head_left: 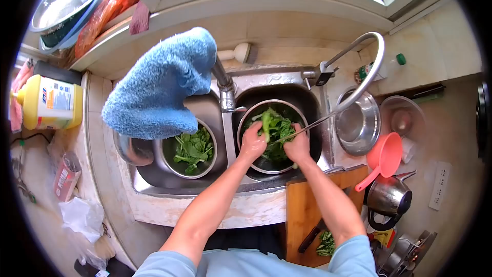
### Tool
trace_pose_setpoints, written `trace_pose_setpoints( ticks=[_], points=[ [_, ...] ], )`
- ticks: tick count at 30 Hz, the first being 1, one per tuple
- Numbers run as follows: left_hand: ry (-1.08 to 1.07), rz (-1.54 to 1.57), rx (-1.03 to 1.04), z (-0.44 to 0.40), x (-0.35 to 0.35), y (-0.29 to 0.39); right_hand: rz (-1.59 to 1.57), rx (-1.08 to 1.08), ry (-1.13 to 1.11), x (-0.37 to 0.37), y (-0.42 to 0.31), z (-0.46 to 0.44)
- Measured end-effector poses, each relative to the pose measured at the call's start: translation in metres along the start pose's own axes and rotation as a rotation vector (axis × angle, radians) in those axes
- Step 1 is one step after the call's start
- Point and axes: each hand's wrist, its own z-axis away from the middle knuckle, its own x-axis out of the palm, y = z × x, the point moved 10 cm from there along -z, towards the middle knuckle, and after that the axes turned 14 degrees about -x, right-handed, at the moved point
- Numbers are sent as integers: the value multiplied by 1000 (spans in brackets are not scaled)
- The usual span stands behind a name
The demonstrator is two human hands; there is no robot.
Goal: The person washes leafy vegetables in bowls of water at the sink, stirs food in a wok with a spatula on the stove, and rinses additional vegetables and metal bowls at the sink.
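Note:
A round metal bowl (pixel 302 113) of leafy greens in water stands in the right sink basin. My left hand (pixel 253 142) is at the bowl's left side, its fingers closed on leafy greens (pixel 274 125). Across from it, my right hand (pixel 297 146) is in the bowl's right side with its fingers curled down among the leaves. A thin stream of water from the curved faucet (pixel 376 66) runs down between the hands. In the left basin, a second bowl (pixel 214 146) holds more greens (pixel 193 150).
A blue towel (pixel 159 84) hangs over the middle tap, left of my hands. Right of the sink are a steel bowl (pixel 357 123), a pink ladle (pixel 385 156) and a kettle (pixel 388 195). A cutting board (pixel 302 210) with a knife (pixel 309 238) lies below right. A yellow bottle (pixel 54 102) stands far left.

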Motion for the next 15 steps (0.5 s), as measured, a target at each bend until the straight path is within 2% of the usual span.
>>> trace_pose_setpoints(
  ticks=[1, 2, 3, 5, 6, 7, 9, 11, 13, 14, 15],
  points=[
    [-100, 107, -71, 1, 5, -13, -98, 125, 36, 6, 9, 5],
    [-294, 396, -233, 8, 22, -33, -147, 133, 113, 12, 8, 10],
    [-332, 466, -251, 14, 26, -31, -197, 138, 193, 19, 2, 13],
    [-412, 607, -292, 24, 37, -28, -361, 215, 218, 37, -17, 17],
    [-493, 699, -370, 27, 47, -36, -329, 267, 214, 39, -32, 25],
    [-580, 786, -453, 32, 54, -36, -437, 314, 168, 46, -40, 31],
    [-472, 744, -366, 32, 35, -22, -800, 294, 201, 52, -49, 41],
    [-420, 531, -398, 31, 25, -24, -1065, 374, 139, 56, -52, 55],
    [-394, 399, -429, 33, 19, -9, -1150, 376, 87, 37, -70, 64],
    [-377, 589, -482, 33, 23, -10, -1040, 374, 127, 33, -61, 68],
    [-361, 616, -468, 31, 25, -11, -968, 378, 75, 29, -58, 69]
  ],
)
